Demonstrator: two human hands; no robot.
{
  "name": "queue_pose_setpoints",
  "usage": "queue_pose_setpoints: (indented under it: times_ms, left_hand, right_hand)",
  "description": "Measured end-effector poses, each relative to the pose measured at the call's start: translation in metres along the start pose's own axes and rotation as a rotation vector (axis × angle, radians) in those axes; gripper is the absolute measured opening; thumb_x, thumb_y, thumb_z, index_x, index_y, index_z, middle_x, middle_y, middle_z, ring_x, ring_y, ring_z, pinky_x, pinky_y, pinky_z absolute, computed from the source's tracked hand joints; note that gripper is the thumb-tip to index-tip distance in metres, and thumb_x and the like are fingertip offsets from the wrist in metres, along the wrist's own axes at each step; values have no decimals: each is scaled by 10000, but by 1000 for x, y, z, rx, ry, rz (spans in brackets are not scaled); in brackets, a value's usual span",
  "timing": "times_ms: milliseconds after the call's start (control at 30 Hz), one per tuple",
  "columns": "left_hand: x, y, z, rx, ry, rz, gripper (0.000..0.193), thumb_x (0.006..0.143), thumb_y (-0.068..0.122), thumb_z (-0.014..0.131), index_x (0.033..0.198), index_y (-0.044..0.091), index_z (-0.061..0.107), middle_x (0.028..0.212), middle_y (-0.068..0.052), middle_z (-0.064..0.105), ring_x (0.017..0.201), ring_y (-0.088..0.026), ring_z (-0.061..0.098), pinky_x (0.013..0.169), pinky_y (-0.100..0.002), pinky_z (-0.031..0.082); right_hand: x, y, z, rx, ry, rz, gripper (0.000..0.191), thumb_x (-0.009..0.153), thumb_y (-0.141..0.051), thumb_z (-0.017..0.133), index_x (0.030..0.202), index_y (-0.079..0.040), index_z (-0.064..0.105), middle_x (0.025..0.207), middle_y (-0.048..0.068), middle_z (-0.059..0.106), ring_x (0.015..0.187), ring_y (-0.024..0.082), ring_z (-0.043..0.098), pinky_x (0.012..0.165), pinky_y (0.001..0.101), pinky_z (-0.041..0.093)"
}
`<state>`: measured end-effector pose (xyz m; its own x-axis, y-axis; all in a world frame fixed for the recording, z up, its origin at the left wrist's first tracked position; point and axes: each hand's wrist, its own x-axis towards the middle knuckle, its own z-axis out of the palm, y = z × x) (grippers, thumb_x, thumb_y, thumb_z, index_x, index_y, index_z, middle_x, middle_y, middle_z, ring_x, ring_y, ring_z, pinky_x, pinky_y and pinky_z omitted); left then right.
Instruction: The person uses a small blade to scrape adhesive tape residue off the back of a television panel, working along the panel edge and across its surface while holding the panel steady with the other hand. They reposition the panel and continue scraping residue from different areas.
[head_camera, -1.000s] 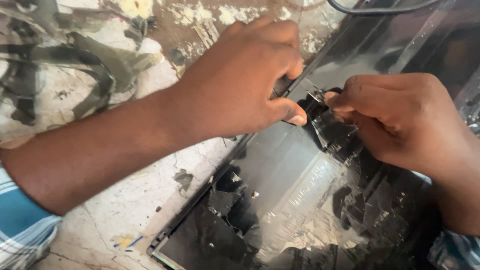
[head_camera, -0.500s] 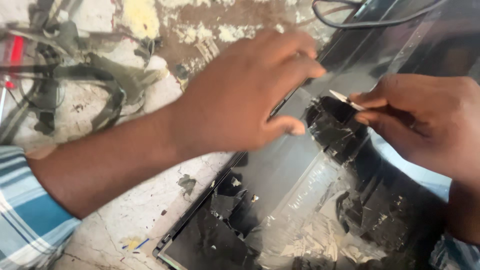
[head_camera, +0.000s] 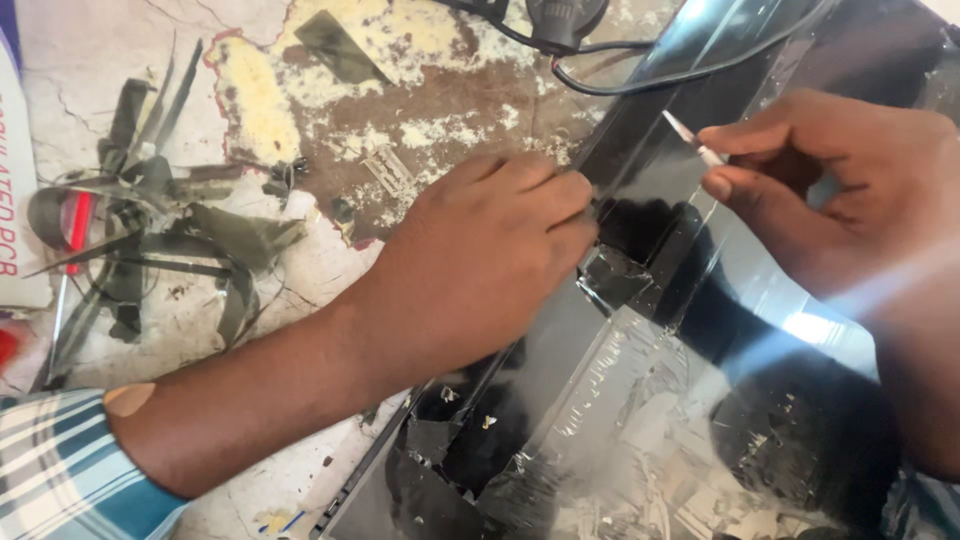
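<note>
Left hand (head_camera: 490, 260) pressed on dark panel (head_camera: 560, 400), nothing grasped; razor blade (head_camera: 690, 138) pinched by right hand (head_camera: 850, 190) — tape scraps (head_camera: 160, 240), black cable (head_camera: 640, 75) scattered nearby.

1. The dark panel (head_camera: 640, 400) looks like glossy glass or plastic, mirror-smooth where intact, with patches of torn black film and clear crinkled foil.
2. The thin blade (head_camera: 685, 135) in the right hand (head_camera: 850, 200) looks like bright bare metal.
3. The table (head_camera: 330, 260) is rough and matt, its pale coating cracked and flaked down to brown beneath.
4. The peeled strips (head_camera: 170, 250) look like dull grey-green tape or film, limp and curled.
5. The cable (head_camera: 640, 75) is smooth black plastic.
</note>
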<state>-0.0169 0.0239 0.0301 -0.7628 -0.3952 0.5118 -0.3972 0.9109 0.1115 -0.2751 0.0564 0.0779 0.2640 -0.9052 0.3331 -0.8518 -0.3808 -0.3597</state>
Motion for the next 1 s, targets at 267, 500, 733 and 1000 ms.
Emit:
queue_pose_setpoints:
  times_ms: [267, 500, 733, 1000]
  left_hand:
    - [7, -11, 5, -75, -20, -15, 108, 945, 154, 644, 1007, 77, 689, 946, -54, 602, 945, -241, 639, 801, -412, 511]
    - [3, -11, 8, -21, 24, -46, 218, 980, 143, 608, 1152, 35, 689, 982, -69, 610, 941, -245, 649, 779, -406, 515]
    - [2, -7, 3, -48, -3, -23, 105, 917, 118, 621, 998, 99, 686, 974, -47, 599, 954, -241, 649, 821, -414, 510]
    - [3, -7, 5, -171, -5, -76, 37, 961, 131, 637, 948, 97, 632, 945, -48, 583, 895, -248, 646, 755, -420, 482]
  right_hand:
    - [0, 6, 6, 165, -70, 5, 174, 910, -38, 766, 1070, 26, 738, 824, 98, 729, 634, 86, 638, 548, 228, 487]
    - [-1, 6, 14, 146, -120, 100, 348, 856, -56, 818, 1189, -5, 733, 762, 31, 660, 623, 71, 595, 516, 230, 468]
    - [-1, 6, 15, 140, -138, 147, 369, 860, -39, 818, 1216, -16, 725, 769, 23, 620, 640, 75, 564, 537, 233, 456]
    - [-1, 12, 19, 221, -176, 104, 387, 866, -34, 795, 1241, -5, 703, 782, 11, 626, 650, 59, 589, 540, 216, 479]
